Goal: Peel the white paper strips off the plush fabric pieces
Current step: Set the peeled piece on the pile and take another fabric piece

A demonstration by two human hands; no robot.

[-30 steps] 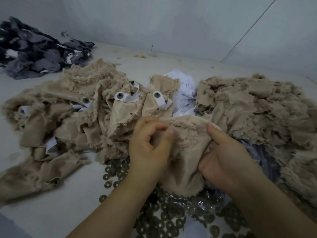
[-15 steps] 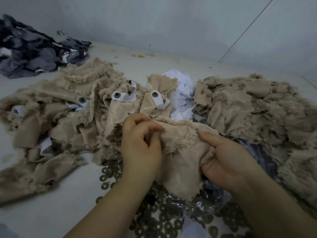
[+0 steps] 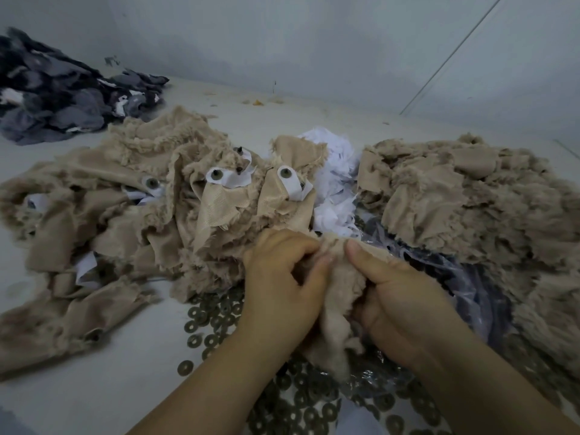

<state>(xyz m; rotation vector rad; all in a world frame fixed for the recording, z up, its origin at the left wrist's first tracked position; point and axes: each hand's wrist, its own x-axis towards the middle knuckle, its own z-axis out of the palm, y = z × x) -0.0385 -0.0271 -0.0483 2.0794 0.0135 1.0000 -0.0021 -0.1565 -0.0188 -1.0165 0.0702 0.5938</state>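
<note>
A beige plush fabric piece (image 3: 337,312) hangs bunched between my two hands at the lower centre. My left hand (image 3: 279,287) pinches its upper left edge, and my right hand (image 3: 398,296) grips its right side with the thumb on top. No paper strip shows on this piece; the hands hide its middle. Behind, a pile of beige plush pieces (image 3: 131,196) carries white paper strips (image 3: 290,182) with round dark studs. Another white strip (image 3: 230,178) sits just left of it.
A heap of torn white paper (image 3: 332,183) lies behind my hands. A second beige plush pile (image 3: 477,208) fills the right. Several dark metal washers (image 3: 213,321) and a clear plastic bag (image 3: 470,290) lie under my hands. Grey fabric scraps (image 3: 62,95) sit far left.
Both hands have come closer together, bunching the plush piece into a narrow fold. The right thumb has moved left, close to the left fingers.
</note>
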